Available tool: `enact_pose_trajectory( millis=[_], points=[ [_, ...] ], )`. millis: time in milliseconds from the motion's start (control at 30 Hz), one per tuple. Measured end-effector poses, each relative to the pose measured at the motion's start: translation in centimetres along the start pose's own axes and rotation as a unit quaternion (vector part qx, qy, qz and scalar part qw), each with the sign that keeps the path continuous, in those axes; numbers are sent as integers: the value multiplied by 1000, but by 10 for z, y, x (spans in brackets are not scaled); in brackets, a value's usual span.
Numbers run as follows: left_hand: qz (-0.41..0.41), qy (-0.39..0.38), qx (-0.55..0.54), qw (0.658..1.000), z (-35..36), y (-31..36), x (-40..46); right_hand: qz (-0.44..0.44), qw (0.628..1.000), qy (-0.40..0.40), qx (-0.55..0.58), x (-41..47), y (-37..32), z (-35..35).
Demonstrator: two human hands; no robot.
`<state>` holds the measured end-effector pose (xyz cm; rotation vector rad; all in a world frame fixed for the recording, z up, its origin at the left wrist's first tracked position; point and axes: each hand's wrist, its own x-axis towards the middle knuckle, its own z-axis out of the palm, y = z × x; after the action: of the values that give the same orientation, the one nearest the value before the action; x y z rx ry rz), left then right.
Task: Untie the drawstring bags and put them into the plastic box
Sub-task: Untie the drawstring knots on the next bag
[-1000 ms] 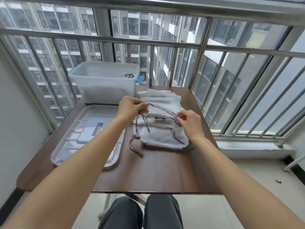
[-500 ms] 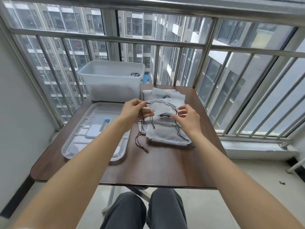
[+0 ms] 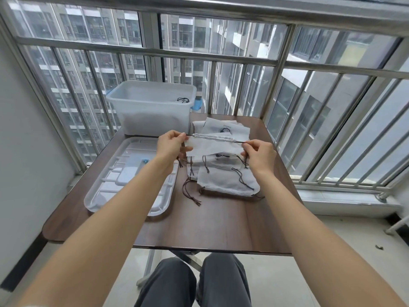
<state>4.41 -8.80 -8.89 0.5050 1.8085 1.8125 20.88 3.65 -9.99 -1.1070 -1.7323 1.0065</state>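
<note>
Bag (image 3: 213, 145) held in the air above the pile (image 3: 223, 173) on the table (image 3: 212, 222), cord (image 3: 238, 142) stretched level between left hand (image 3: 171, 145) and right hand (image 3: 261, 155), each pinching one end. Box (image 3: 152, 107) shows only a dark cord loop inside, so judged early: most bags remain. Versus half a second ago, hands are further apart and the bag mouth, then arched, is pulled straight.

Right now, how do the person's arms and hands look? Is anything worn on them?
Both forearms are bare up to the bottom edge of the picture; no sleeve shows clearly, apart from a pale scrap at the lower left corner that is too small to identify. The left hand and the right hand have no gloves. I see no watch, bracelet or ring, and the fingernails look short and unpainted.
</note>
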Motion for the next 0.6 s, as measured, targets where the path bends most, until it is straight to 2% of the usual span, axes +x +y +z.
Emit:
enact_pose_trajectory(
  millis=[67, 133, 200, 267, 300, 500, 600],
  points=[
    [6, 35, 23, 999, 0, 0, 4, 30, 999, -3, 39, 2, 2, -4],
    [-7, 36, -15, 999, 0, 1, 6, 90, 985, -15, 147, 2, 2, -7],
    [-35, 10, -126, 991, -1, 1, 8, 158, 938, -29, 307, 1, -1, -9],
    [-67, -21, -254, 965, -7, 0, 12, 209, 884, -39, 416, 1, -5, -11],
    [-83, -32, -297, 951, -11, -2, 15, 222, 869, -45, 440, 2, -7, -12],
    [-215, -84, -477, 848, -25, -11, 19, 250, 813, -59, 523, 1, -5, -10],
    [-234, -86, -511, 823, -28, -13, 21, 211, 772, -87, 594, -2, -8, -4]
  ],
)
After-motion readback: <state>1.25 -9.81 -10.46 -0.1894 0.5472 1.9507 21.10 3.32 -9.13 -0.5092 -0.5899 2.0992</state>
